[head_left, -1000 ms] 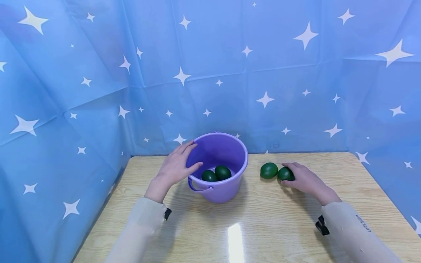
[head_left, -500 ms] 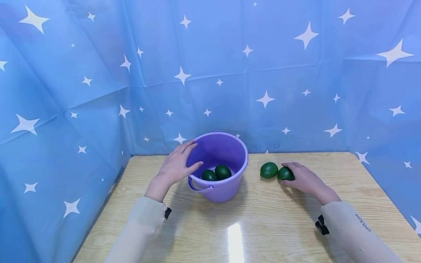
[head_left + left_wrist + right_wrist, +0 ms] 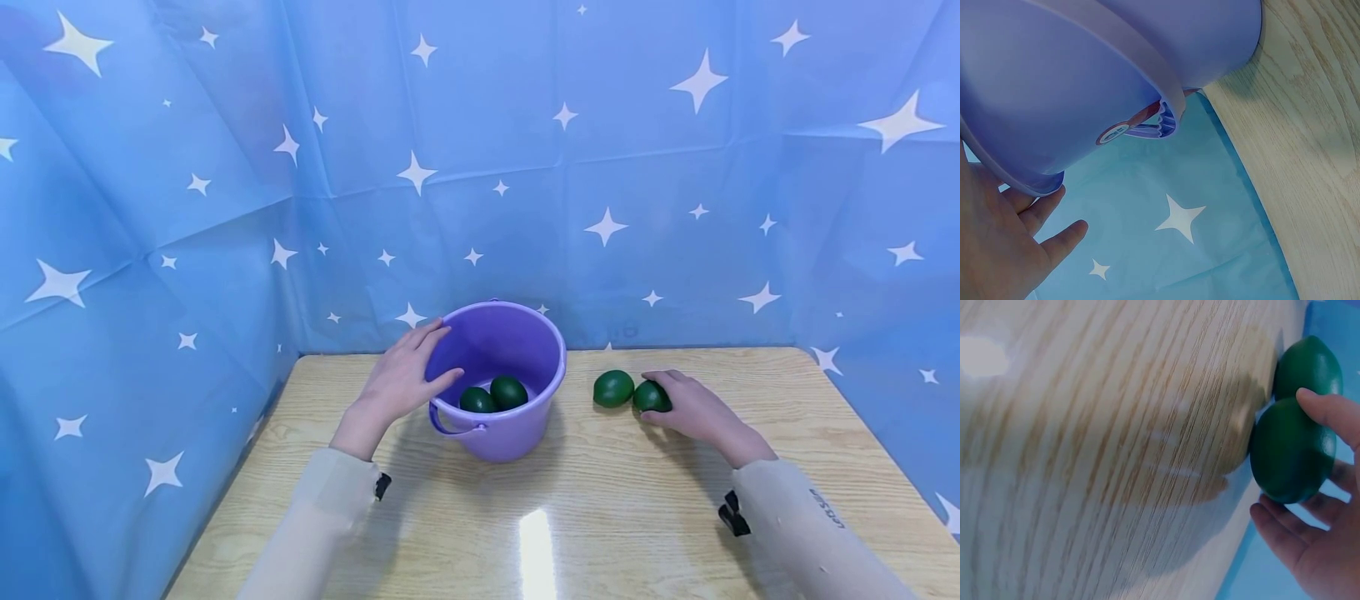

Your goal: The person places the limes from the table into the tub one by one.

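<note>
A purple bucket (image 3: 510,433) stands on the table with two dark green limes (image 3: 508,392) at its bottom. My left hand (image 3: 401,375) rests against the bucket's left rim, fingers fairly straight and spread, the thumb reaching over the opening. In the left wrist view, fingertips (image 3: 1054,195) lie right at the rim. To the bucket's right, my right hand (image 3: 697,408) holds a lime (image 3: 1291,450), thumb on one side and fingers curled round the other. Beside it, end to end, lies another lime (image 3: 613,389). The held lime is partly hidden by the hand in the head view.
The light wood table (image 3: 600,517) runs back to a blue curtain (image 3: 480,125) with white stars, which also hangs along the left and right sides. The bucket's handle (image 3: 453,429) hangs down at its front left. A bright reflection lies on the tabletop in front.
</note>
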